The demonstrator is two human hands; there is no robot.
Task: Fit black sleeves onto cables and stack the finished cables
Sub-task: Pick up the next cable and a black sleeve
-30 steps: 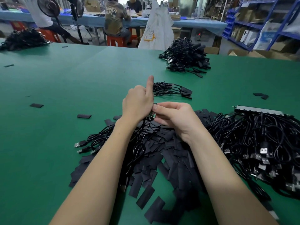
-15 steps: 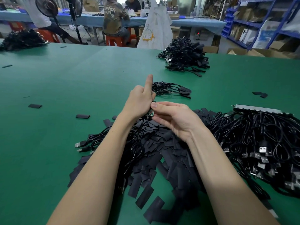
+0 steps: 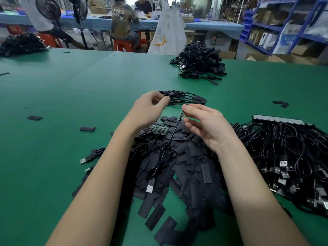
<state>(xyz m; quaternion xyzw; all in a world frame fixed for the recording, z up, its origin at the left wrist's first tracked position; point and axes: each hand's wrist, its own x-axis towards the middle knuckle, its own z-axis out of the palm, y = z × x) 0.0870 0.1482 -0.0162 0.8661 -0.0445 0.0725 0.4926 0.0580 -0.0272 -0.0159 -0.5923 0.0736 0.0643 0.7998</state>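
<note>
Two stacks of sleeved black cables show what you have finished: a small bundle (image 3: 184,98) just beyond your hands and a bigger heap (image 3: 199,62) farther back on the green table (image 3: 71,96). Your left hand (image 3: 148,108) is loosely curled at the small bundle's near end; whether it pinches anything I cannot tell. Your right hand (image 3: 204,124) pinches the bare top end of a thin black cable (image 3: 174,129) between thumb and fingertip, other fingers spread. Plenty remains: flat black sleeves (image 3: 186,174) lie heaped below, unsleeved cables (image 3: 287,157) at your right.
</note>
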